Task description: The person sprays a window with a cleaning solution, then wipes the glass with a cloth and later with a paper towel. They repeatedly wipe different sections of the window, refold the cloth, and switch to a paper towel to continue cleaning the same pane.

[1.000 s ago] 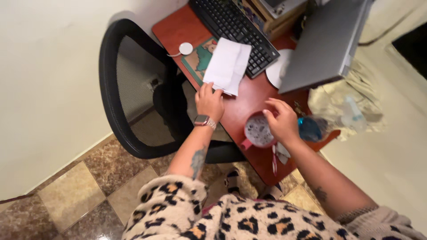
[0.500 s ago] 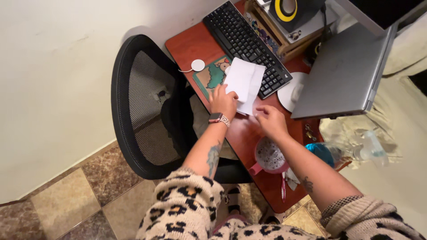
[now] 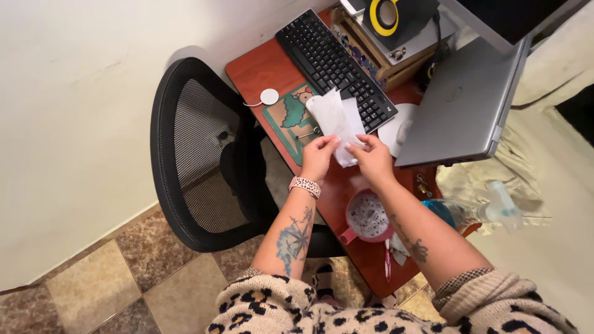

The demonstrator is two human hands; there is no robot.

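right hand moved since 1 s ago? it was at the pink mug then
Yes. The right hand has left the pink mug and gone up the desk toward the keyboard; it now pinches the white wipe with the left hand.

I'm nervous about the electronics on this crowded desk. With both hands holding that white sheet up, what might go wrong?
The pink mug sits right under the right hand, so a lowered wrist might tip it toward the silver laptop. The white sheet, pinched only at its lower end by the left hand too, may flop onto the black keyboard.
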